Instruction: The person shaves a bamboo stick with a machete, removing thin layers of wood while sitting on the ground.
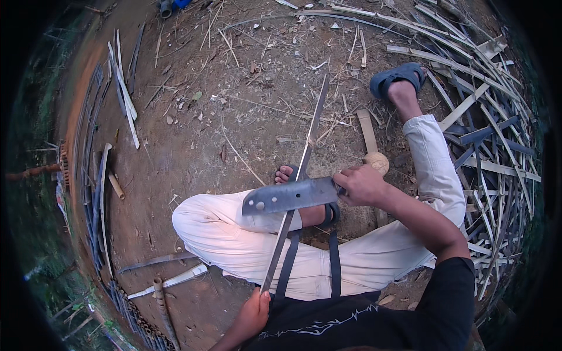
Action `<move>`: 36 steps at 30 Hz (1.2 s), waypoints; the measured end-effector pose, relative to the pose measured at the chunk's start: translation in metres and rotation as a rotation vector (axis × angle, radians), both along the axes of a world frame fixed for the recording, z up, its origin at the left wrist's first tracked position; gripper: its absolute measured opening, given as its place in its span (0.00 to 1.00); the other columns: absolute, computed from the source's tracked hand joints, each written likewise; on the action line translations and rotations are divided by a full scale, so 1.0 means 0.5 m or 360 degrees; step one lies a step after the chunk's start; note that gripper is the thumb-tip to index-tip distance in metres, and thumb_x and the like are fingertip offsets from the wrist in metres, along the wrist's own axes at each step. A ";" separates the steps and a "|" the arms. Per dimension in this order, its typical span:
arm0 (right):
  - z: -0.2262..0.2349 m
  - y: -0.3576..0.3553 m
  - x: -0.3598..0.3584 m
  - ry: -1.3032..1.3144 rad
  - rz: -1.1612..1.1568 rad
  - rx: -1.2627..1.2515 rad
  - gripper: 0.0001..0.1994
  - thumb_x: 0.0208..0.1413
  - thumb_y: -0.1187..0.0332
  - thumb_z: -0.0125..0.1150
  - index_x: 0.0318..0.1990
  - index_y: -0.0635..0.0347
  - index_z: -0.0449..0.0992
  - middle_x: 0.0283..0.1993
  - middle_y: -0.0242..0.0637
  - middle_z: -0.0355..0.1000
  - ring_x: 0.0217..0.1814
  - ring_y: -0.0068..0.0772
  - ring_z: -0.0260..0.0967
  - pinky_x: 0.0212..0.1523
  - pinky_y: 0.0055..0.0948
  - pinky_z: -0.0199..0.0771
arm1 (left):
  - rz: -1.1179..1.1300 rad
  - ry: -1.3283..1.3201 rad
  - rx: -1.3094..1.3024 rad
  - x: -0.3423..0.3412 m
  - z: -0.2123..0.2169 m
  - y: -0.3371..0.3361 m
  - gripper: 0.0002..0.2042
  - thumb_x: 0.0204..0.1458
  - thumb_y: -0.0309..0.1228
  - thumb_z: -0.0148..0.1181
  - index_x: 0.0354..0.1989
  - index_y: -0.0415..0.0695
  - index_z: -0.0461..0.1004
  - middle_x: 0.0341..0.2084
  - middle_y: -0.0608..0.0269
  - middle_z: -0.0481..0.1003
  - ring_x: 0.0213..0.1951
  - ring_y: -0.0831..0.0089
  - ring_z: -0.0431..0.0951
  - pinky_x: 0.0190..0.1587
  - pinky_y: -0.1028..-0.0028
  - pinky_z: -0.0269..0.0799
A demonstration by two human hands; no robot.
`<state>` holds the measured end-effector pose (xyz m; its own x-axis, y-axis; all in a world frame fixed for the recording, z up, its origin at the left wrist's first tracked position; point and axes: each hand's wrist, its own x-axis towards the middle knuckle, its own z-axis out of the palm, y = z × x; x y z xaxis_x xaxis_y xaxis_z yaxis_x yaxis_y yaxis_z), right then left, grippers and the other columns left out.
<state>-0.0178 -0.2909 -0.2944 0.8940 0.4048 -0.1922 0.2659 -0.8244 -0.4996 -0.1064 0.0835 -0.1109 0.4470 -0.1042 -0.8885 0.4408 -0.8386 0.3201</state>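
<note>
Left hand (pixel 254 312) curled round near end of long strip (pixel 314 120); right hand (pixel 360 184) gripping knife (pixel 316 192) across it.

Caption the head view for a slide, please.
Left hand grips a long bamboo strip; right hand holds a broad-bladed knife across it.

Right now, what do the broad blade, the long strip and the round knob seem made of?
Broad blade: probably steel; dull dark grey, flat, with pale round spots. Long strip: likely split bamboo; dark along one side, pale along the other. Round knob: perhaps wood; matte, tan and mottled.
</note>
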 end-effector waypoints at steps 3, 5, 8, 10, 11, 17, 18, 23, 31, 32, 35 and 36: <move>-0.080 -0.058 0.011 0.0031 -0.0355 0.0031 0.13 0.48 0.62 0.66 0.37 0.57 0.72 0.31 0.47 0.77 0.33 0.53 0.78 0.35 0.48 0.78 | -0.0036 -0.0116 -0.0077 -0.003 -0.006 0.002 0.15 0.70 0.39 0.43 0.39 0.38 0.67 0.21 0.48 0.72 0.26 0.52 0.78 0.32 0.58 0.71; -0.118 -0.127 0.050 0.0141 -0.0855 0.0003 0.12 0.49 0.63 0.65 0.37 0.60 0.73 0.28 0.50 0.76 0.34 0.58 0.77 0.38 0.52 0.77 | -0.0049 -0.0142 -0.0036 -0.005 -0.007 -0.007 0.16 0.70 0.39 0.43 0.39 0.38 0.67 0.21 0.49 0.72 0.26 0.53 0.78 0.33 0.59 0.71; -0.130 -0.149 0.069 0.0073 -0.0839 -0.0152 0.13 0.49 0.64 0.65 0.37 0.61 0.73 0.29 0.51 0.76 0.35 0.59 0.77 0.39 0.53 0.77 | -0.0036 -0.0077 -0.0043 -0.009 -0.015 -0.006 0.16 0.70 0.39 0.43 0.38 0.37 0.68 0.22 0.48 0.73 0.27 0.51 0.77 0.33 0.58 0.71; -0.097 -0.111 0.057 0.0096 -0.0731 -0.0087 0.13 0.50 0.62 0.64 0.37 0.62 0.73 0.30 0.51 0.76 0.35 0.59 0.77 0.40 0.53 0.77 | -0.0011 -0.0050 -0.0038 -0.010 -0.017 0.001 0.16 0.70 0.40 0.43 0.39 0.37 0.68 0.23 0.48 0.73 0.28 0.50 0.78 0.34 0.58 0.71; -0.088 -0.097 0.047 0.0089 -0.0626 -0.0048 0.13 0.50 0.62 0.64 0.37 0.62 0.73 0.30 0.51 0.76 0.36 0.59 0.77 0.40 0.53 0.77 | -0.0006 -0.0051 -0.0032 -0.012 -0.017 0.002 0.16 0.70 0.40 0.43 0.39 0.37 0.68 0.23 0.47 0.73 0.28 0.50 0.78 0.34 0.58 0.71; -0.186 -0.187 0.103 0.0174 -0.1054 -0.0113 0.14 0.49 0.61 0.65 0.38 0.61 0.75 0.32 0.51 0.77 0.38 0.58 0.77 0.43 0.52 0.77 | -0.0094 -0.0143 -0.0021 -0.012 -0.019 0.007 0.16 0.70 0.40 0.43 0.40 0.38 0.68 0.23 0.51 0.73 0.28 0.58 0.78 0.33 0.61 0.71; -0.195 -0.208 0.130 0.0184 -0.1167 -0.0096 0.13 0.49 0.62 0.65 0.38 0.62 0.76 0.31 0.53 0.77 0.38 0.58 0.77 0.43 0.52 0.77 | -0.0105 -0.0153 -0.0010 -0.001 -0.017 0.001 0.16 0.70 0.40 0.43 0.40 0.39 0.68 0.23 0.52 0.73 0.28 0.59 0.78 0.33 0.61 0.71; -0.165 -0.182 0.141 0.0139 -0.0948 -0.0024 0.11 0.50 0.64 0.63 0.35 0.62 0.78 0.30 0.55 0.76 0.38 0.59 0.77 0.44 0.51 0.77 | -0.0020 -0.0056 0.0028 -0.011 -0.014 0.007 0.16 0.71 0.41 0.41 0.38 0.41 0.68 0.19 0.63 0.69 0.23 0.72 0.71 0.31 0.69 0.69; -0.203 -0.284 0.220 0.0424 -0.1223 -0.0154 0.13 0.52 0.63 0.62 0.39 0.63 0.82 0.39 0.55 0.79 0.44 0.57 0.78 0.49 0.49 0.79 | -0.0273 -0.0156 0.0178 -0.001 -0.002 0.002 0.18 0.71 0.43 0.39 0.40 0.41 0.68 0.19 0.63 0.69 0.24 0.73 0.71 0.32 0.68 0.69; -0.195 -0.265 0.205 0.0391 -0.1102 -0.0087 0.12 0.52 0.64 0.62 0.39 0.63 0.82 0.39 0.55 0.79 0.44 0.57 0.78 0.49 0.50 0.78 | -0.0215 -0.0128 0.0193 0.008 0.008 -0.006 0.18 0.71 0.43 0.40 0.40 0.41 0.68 0.19 0.64 0.69 0.24 0.73 0.71 0.32 0.69 0.69; -0.135 -0.213 0.175 0.0283 -0.0842 -0.0038 0.12 0.49 0.64 0.61 0.37 0.61 0.81 0.36 0.55 0.78 0.42 0.58 0.78 0.49 0.50 0.78 | -0.0034 -0.0049 0.0141 0.003 0.007 -0.026 0.18 0.71 0.43 0.40 0.39 0.41 0.68 0.19 0.64 0.69 0.24 0.74 0.71 0.32 0.70 0.69; -0.131 -0.210 0.168 0.0268 -0.0775 -0.0044 0.12 0.49 0.64 0.61 0.37 0.61 0.81 0.36 0.55 0.78 0.42 0.58 0.78 0.49 0.50 0.78 | 0.0007 -0.0065 0.0103 -0.008 -0.005 -0.014 0.17 0.71 0.43 0.40 0.39 0.41 0.68 0.19 0.65 0.69 0.24 0.75 0.71 0.31 0.71 0.69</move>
